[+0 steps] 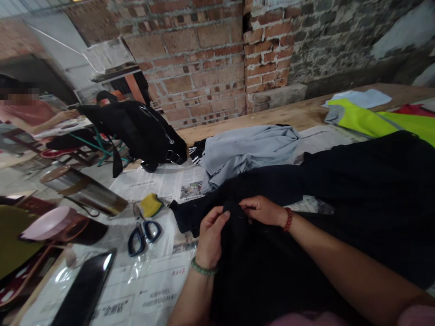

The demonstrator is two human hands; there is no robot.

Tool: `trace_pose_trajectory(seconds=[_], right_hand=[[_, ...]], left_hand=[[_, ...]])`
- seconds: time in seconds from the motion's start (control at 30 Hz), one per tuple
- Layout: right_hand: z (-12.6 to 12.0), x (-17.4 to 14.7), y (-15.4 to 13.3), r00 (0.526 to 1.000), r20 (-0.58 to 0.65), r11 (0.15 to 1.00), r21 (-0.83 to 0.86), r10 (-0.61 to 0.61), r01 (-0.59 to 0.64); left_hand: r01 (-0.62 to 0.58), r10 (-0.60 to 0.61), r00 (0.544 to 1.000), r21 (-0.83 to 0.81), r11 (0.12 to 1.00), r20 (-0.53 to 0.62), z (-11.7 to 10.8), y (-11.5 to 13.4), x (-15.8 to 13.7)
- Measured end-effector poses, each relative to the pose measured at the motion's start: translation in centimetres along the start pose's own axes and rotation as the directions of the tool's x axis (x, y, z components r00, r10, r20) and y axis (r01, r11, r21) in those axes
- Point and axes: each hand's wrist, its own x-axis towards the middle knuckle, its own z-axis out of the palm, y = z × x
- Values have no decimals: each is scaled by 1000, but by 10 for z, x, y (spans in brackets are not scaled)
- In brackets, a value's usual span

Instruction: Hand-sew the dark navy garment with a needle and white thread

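Black cloth (258,267) lies across the front of the table and up between my hands; I cannot tell what garment it is. My left hand (212,228), with a green bead bracelet, pinches a raised fold of it between thumb and fingers. Just to the right, my right hand (263,210), wearing a red bead bracelet, has its fingers closed at the same fold. Whether a needle or thread is in those fingertips is too small to see. A dark navy garment (278,181) stretches behind both hands. Blue-handled scissors (144,235) rest left of my left hand.
A yellow sponge (150,205), steel flask (83,190), pink-lidded cup (64,226) and phone (84,290) stand or lie at left on newspaper (149,290). Behind are a black bag (136,131), grey clothing (248,147) and a neon-yellow garment (360,117). Another person (30,113) sits far left.
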Motion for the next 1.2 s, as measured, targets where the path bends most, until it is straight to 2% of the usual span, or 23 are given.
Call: trace_pose_trajectory(seconds=[0.2, 0.4, 0.57, 0.7, 0.77, 0.87, 0.93, 1.0, 1.07, 1.2], right_hand=[[4, -2, -5, 1000, -2, 1000, 6, -15, 15], [4, -3, -8, 999, -28, 999, -39, -22, 21], [9, -4, -9, 998, -32, 999, 1, -49, 49], [14, -5, -9, 995, -75, 993, 95, -69, 76], [13, -4, -9, 988, -117, 994, 19, -103, 106], [6, -1, -5, 949, -257, 973, -186, -181, 136], [2, 0, -4, 891, -376, 948, -278, -256, 155], [0, -1, -5, 820, -439, 909, -358, -366, 214], [1, -4, -11, 779, -393, 840, -455, -488, 297], [11, -9, -21, 763, -213, 688, -620, -610, 377]], left_hand=[[-20, 19, 999, 39, 999, 40, 1, 0, 0], [-28, 26, 999, 41, 999, 33, 0, -4, 3], [-18, 13, 998, 89, 996, 62, 0, -9, 4], [-8, 6, 1000, 140, 990, 14, 3, -11, 4], [-12, 14, 1000, 128, 992, -10, 5, -11, 5], [-16, 19, 999, 57, 998, -45, 5, -9, 5], [-31, 32, 997, 18, 999, -71, 3, -9, 6], [-50, 50, 995, 1, 999, -85, 1, -8, 7], [-66, 66, 994, 0, 998, -87, -1, -8, 8], [-106, 108, 992, 33, 994, -68, -2, -8, 8]])
